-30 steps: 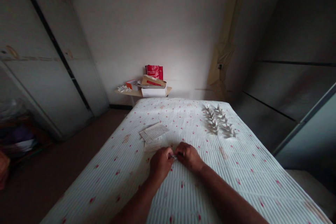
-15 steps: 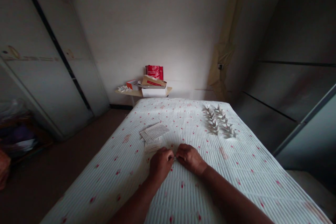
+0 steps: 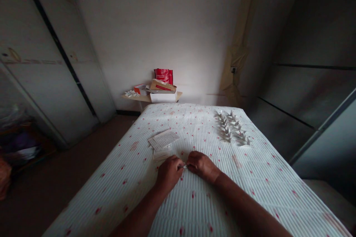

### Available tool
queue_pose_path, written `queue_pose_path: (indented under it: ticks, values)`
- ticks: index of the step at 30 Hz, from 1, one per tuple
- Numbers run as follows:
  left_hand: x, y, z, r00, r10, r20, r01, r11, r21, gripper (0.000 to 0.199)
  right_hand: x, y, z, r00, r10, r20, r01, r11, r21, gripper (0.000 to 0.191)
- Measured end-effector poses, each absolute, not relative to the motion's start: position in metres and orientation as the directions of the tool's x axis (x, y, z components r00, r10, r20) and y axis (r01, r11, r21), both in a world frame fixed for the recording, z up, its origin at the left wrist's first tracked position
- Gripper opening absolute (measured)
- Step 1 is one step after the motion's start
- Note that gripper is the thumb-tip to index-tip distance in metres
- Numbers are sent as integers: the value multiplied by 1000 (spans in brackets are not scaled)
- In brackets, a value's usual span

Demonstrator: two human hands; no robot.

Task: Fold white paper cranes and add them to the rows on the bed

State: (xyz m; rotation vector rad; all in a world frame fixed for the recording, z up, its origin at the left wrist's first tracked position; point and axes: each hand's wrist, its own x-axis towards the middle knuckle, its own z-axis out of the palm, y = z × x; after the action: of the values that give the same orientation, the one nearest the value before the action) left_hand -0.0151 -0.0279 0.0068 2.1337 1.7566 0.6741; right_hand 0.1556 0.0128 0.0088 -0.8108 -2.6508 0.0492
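Working well inside the side edges of the bedspread (image 3: 111, 192), the left hand (image 3: 169, 170) and right hand (image 3: 202, 165) pinch a small whitish piece (image 3: 184, 166) between nearly closed fingertips; paper sheets (image 3: 163, 140) lie near the left, folded paper figures (image 3: 227, 133) farther right.

A grey wardrobe (image 3: 50, 96) flanks the dimly lit wall (image 3: 155, 26).

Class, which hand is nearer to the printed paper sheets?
Left. The left hand is just by the near edge of the printed paper sheets; the right hand is farther off, to their right.
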Motion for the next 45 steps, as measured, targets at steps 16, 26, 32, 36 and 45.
queue_pose_path:
  ticks: [16,26,32,36,45]
  values:
    - [-15,-28,12,109,984,144,829,-170,534,12,157,11,12,-710,610,353,547,793,-270,7]
    - [-16,-25,13,125,983,133,824,-177,538,12,157,13,12,-713,612,343,548,791,-273,9]
    - [-16,-24,12,129,983,133,837,-180,518,17,153,15,7,-699,624,350,587,780,-217,14]
    - [-16,-24,9,138,977,162,849,-201,489,16,150,14,5,-653,669,354,650,736,-191,16]
    - [-15,-23,9,131,974,186,864,-204,461,10,147,18,-1,-633,704,321,688,702,-183,15]
